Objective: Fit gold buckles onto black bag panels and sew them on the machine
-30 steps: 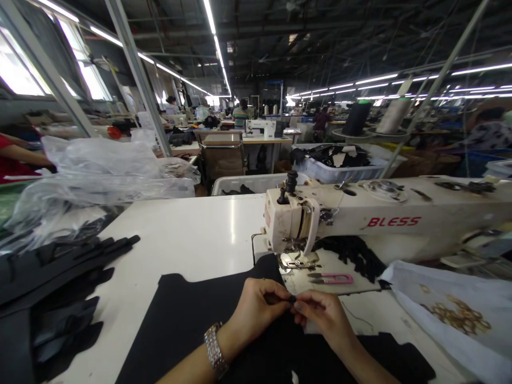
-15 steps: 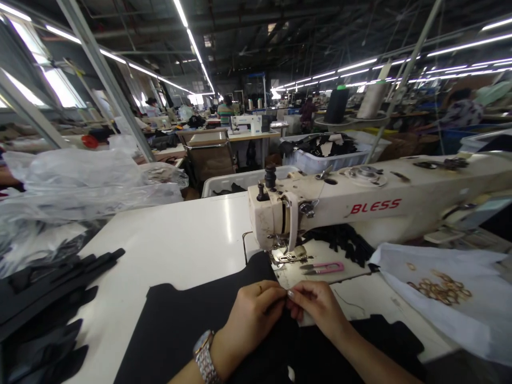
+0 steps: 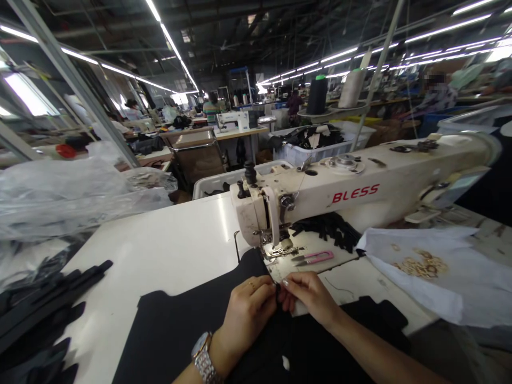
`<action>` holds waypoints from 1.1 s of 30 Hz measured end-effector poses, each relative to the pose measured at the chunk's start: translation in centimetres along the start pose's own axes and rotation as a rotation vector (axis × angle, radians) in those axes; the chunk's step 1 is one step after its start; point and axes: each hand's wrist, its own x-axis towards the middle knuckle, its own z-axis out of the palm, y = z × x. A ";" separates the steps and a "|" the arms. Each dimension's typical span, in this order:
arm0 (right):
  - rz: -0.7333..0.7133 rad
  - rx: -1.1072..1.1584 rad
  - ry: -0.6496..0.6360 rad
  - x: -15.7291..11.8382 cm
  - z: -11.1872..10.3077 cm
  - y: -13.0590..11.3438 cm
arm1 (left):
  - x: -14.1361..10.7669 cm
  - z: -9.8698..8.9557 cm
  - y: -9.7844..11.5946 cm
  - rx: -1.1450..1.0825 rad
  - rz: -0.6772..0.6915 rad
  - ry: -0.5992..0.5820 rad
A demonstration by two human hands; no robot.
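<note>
Black fabric panel lies under the left hand, its tip pointing up to the sewing machine

The black fabric panel (image 3: 188, 314) lies flat on the white bench (image 3: 160, 240), in the lower middle of the frame. Its upper edge climbs from left to right and ends in a rounded tip touching, or just beside, the presser foot (image 3: 282, 252) of the cream sewing machine (image 3: 356, 186). The lower part runs out of the frame, so its full long axis cannot be told.

The left hand (image 3: 248, 306), with a ring and a metal wristwatch (image 3: 205, 356), rests over the panel and is the nearer to its broad part. The right hand (image 3: 312, 296) comes in from the lower right, beside the panel's right edge. Both hands are narrow, thumbs and fingers pinched, and their fingertips meet at that edge around a small dark piece (image 3: 278, 288). Whether it is part of the panel or separate cannot be told. The presser foot sits straight above this meeting point in the picture, near it.

Pink-handled snips (image 3: 320, 257) lie right of the presser foot, above the right hand. Farther right, gold-coloured rings (image 3: 424, 265) sit on a white cloth (image 3: 464, 298).
</note>
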 end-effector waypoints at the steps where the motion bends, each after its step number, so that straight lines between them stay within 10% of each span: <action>1: -0.003 0.003 -0.002 0.0 0.0 0.0 | 0.0 0.0 -0.1 -0.012 -0.007 0.009; 33: 0.065 -0.008 0.025 0.2 0.1 -0.4 | 0.3 -0.7 0.1 0.065 0.155 0.004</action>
